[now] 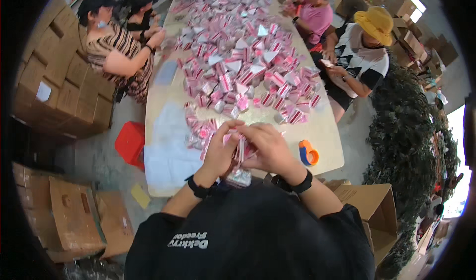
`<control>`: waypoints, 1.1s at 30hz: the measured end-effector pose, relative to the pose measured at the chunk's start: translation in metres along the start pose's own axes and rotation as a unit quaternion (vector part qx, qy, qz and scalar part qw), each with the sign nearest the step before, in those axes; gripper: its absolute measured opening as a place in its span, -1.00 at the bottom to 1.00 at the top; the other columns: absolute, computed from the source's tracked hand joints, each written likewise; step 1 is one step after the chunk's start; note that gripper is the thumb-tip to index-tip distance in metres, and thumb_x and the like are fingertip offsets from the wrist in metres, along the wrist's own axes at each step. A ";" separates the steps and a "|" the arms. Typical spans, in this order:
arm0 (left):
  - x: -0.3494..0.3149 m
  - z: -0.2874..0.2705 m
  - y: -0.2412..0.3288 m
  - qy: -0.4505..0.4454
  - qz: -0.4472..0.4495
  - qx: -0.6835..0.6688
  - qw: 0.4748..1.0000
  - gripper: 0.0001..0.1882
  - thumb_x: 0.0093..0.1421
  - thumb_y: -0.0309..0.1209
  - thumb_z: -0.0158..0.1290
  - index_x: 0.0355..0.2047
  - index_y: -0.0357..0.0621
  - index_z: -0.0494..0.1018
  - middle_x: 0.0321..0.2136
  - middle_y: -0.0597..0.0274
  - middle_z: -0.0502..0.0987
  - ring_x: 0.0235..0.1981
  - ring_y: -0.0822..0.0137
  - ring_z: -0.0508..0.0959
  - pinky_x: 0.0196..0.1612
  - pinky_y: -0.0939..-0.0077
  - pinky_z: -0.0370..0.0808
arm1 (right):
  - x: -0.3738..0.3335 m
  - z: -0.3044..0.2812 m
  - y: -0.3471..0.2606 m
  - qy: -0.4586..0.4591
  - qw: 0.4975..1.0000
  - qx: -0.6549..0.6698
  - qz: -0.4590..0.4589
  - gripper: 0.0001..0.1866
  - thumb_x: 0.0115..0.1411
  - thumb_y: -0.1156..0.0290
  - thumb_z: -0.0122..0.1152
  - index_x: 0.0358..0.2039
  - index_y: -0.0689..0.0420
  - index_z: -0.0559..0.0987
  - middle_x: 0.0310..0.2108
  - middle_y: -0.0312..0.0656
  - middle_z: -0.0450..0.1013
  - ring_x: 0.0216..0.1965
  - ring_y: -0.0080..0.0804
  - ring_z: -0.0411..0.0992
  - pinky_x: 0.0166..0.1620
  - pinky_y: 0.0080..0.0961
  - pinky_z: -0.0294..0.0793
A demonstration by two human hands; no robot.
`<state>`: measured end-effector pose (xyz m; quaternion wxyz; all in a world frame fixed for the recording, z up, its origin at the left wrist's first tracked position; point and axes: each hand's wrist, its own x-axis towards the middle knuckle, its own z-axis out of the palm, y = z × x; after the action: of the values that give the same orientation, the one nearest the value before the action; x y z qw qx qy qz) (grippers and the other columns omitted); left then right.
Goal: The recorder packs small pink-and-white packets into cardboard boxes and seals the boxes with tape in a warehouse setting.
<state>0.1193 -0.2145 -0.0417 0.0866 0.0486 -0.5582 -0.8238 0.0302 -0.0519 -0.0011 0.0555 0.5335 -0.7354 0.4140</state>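
My left hand [218, 152] and my right hand [269, 148] meet at the near end of the table, fingers curled inward. Between them they grip a pink-and-white packet [241, 148], mostly covered by the fingers. Just below the hands, a small shiny silvery packet [239, 178] lies at the table edge. Close by my left hand sits a small group of pink and silver packets [201, 131]. Beyond both hands spreads a large pile of wedge-shaped pink, red and white packets [243, 71], many in shiny wrap.
An orange-and-blue tape dispenser [308, 153] rests right of my hands on the pale table [327, 153]. White sheeting [168, 148] covers the left side. A red bin [130, 143] stands left. Cartons [77, 215] flank me. Several people work along both sides, one in a yellow hat [375, 24].
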 end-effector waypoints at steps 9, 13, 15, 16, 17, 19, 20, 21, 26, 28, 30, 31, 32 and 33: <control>0.001 -0.002 -0.007 -0.014 0.020 -0.025 0.999 -0.29 0.29 0.15 0.03 0.15 -0.22 0.32 -0.07 0.23 0.49 -0.03 0.49 0.47 0.04 0.55 0.44 | -0.003 -0.002 0.003 -0.020 0.999 -0.006 -0.027 -0.16 -0.28 0.28 0.53 0.12 0.15 0.48 0.03 -0.10 0.50 0.03 -0.07 0.46 0.02 -0.21 0.46; -0.001 0.002 -0.002 -0.003 0.023 0.010 1.000 -0.37 0.37 0.08 -0.04 0.15 -0.22 0.32 -0.06 0.22 0.48 -0.02 0.49 0.46 0.07 0.53 0.42 | -0.005 0.000 0.002 -0.010 0.999 -0.015 -0.042 -0.17 -0.26 0.26 0.51 0.12 0.16 0.47 0.04 -0.09 0.49 0.03 -0.07 0.46 0.03 -0.22 0.45; -0.001 0.002 -0.002 0.005 0.019 0.011 1.000 -0.41 0.39 0.05 -0.05 0.15 -0.22 0.32 -0.06 0.22 0.49 -0.02 0.49 0.46 0.07 0.53 0.41 | -0.006 0.001 0.002 -0.003 0.999 -0.019 -0.047 -0.17 -0.26 0.25 0.51 0.11 0.16 0.47 0.05 -0.09 0.49 0.03 -0.07 0.46 0.04 -0.22 0.45; -0.002 0.002 -0.002 0.009 0.009 -0.007 1.000 -0.45 0.42 0.01 -0.08 0.15 -0.22 0.32 -0.07 0.22 0.49 -0.03 0.50 0.45 0.07 0.54 0.41 | -0.007 0.001 0.003 -0.004 0.998 -0.019 -0.054 -0.17 -0.26 0.25 0.50 0.11 0.18 0.47 0.05 -0.08 0.48 0.02 -0.07 0.46 0.03 -0.22 0.45; -0.002 0.002 -0.001 0.013 0.000 -0.025 1.000 -0.49 0.45 -0.04 -0.10 0.14 -0.21 0.32 -0.08 0.23 0.49 -0.04 0.51 0.45 0.06 0.55 0.41 | -0.008 0.001 0.003 -0.006 0.998 -0.020 -0.061 -0.18 -0.26 0.25 0.50 0.10 0.19 0.47 0.06 -0.08 0.47 0.02 -0.06 0.46 0.03 -0.21 0.46; -0.001 0.001 0.001 0.006 0.019 0.033 0.999 -0.52 0.46 -0.06 -0.12 0.14 -0.21 0.32 -0.09 0.24 0.49 -0.06 0.53 0.45 0.05 0.56 0.41 | -0.010 0.004 0.001 0.000 0.998 -0.025 -0.054 -0.18 -0.26 0.25 0.49 0.10 0.20 0.47 0.05 -0.08 0.47 0.00 -0.07 0.46 0.03 -0.22 0.46; -0.001 0.002 0.002 0.001 0.039 0.092 0.995 -0.55 0.48 -0.09 -0.14 0.14 -0.20 0.32 -0.10 0.26 0.48 -0.07 0.54 0.45 0.04 0.58 0.41 | -0.011 0.005 0.001 0.005 0.998 -0.030 -0.049 -0.19 -0.26 0.26 0.48 0.09 0.20 0.47 0.04 -0.08 0.47 -0.01 -0.07 0.46 0.02 -0.23 0.47; -0.001 0.003 0.004 -0.001 0.038 0.092 0.995 -0.55 0.48 -0.09 -0.14 0.14 -0.20 0.32 -0.10 0.26 0.48 -0.07 0.54 0.45 0.04 0.58 0.41 | -0.011 0.006 0.000 0.006 0.998 -0.031 -0.047 -0.19 -0.26 0.26 0.48 0.09 0.20 0.47 0.04 -0.08 0.47 -0.01 -0.07 0.46 0.02 -0.23 0.47; -0.001 0.004 0.003 -0.022 0.020 0.104 0.994 -0.58 0.52 -0.15 -0.23 0.15 -0.21 0.30 -0.15 0.30 0.47 -0.15 0.58 0.43 -0.02 0.63 0.39 | -0.017 0.011 -0.002 0.013 0.998 -0.036 -0.041 -0.21 -0.25 0.29 0.46 0.10 0.18 0.48 0.00 -0.11 0.45 -0.09 -0.10 0.46 -0.01 -0.25 0.49; -0.002 0.004 0.001 -0.025 0.021 0.103 0.994 -0.58 0.52 -0.15 -0.25 0.15 -0.21 0.30 -0.17 0.30 0.47 -0.16 0.58 0.42 -0.04 0.63 0.39 | -0.017 0.010 -0.002 0.009 0.999 -0.029 -0.037 -0.21 -0.24 0.29 0.46 0.11 0.17 0.47 0.00 -0.11 0.45 -0.10 -0.10 0.45 -0.01 -0.24 0.49; 0.000 0.005 0.001 -0.011 0.025 0.106 0.994 -0.59 0.53 -0.17 -0.26 0.16 -0.21 0.30 -0.20 0.32 0.48 -0.16 0.59 0.43 -0.05 0.65 0.39 | -0.018 0.009 0.002 -0.002 0.999 -0.021 -0.045 -0.21 -0.22 0.22 0.50 0.09 0.19 0.48 0.03 -0.13 0.45 -0.08 -0.13 0.44 -0.08 -0.25 0.49; -0.001 0.007 0.003 -0.016 0.027 0.106 0.994 -0.59 0.53 -0.17 -0.26 0.16 -0.21 0.30 -0.20 0.32 0.48 -0.16 0.59 0.43 -0.05 0.65 0.39 | -0.017 0.008 0.002 0.001 0.999 -0.026 -0.044 -0.21 -0.22 0.22 0.50 0.09 0.19 0.48 0.03 -0.13 0.45 -0.08 -0.13 0.44 -0.08 -0.25 0.49; -0.002 0.010 0.005 -0.008 0.024 0.087 0.996 -0.59 0.53 -0.17 -0.26 0.15 -0.21 0.30 -0.19 0.31 0.48 -0.14 0.58 0.43 -0.03 0.64 0.39 | -0.018 0.007 0.001 0.001 0.999 -0.016 -0.046 -0.20 -0.23 0.27 0.48 0.11 0.19 0.47 0.04 -0.11 0.44 -0.03 -0.10 0.44 -0.01 -0.24 0.48; -0.003 0.012 0.008 0.001 0.021 0.068 0.997 -0.59 0.52 -0.17 -0.26 0.15 -0.21 0.31 -0.19 0.30 0.48 -0.13 0.58 0.44 -0.01 0.64 0.38 | -0.018 0.007 0.000 0.001 0.999 -0.005 -0.048 -0.20 -0.23 0.31 0.45 0.12 0.19 0.45 0.05 -0.10 0.43 0.02 -0.07 0.43 0.06 -0.22 0.48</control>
<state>0.1214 -0.2059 -0.0296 0.1010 0.0435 -0.6135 -0.7820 0.0403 -0.0427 -0.0150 0.0786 0.5678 -0.7110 0.4073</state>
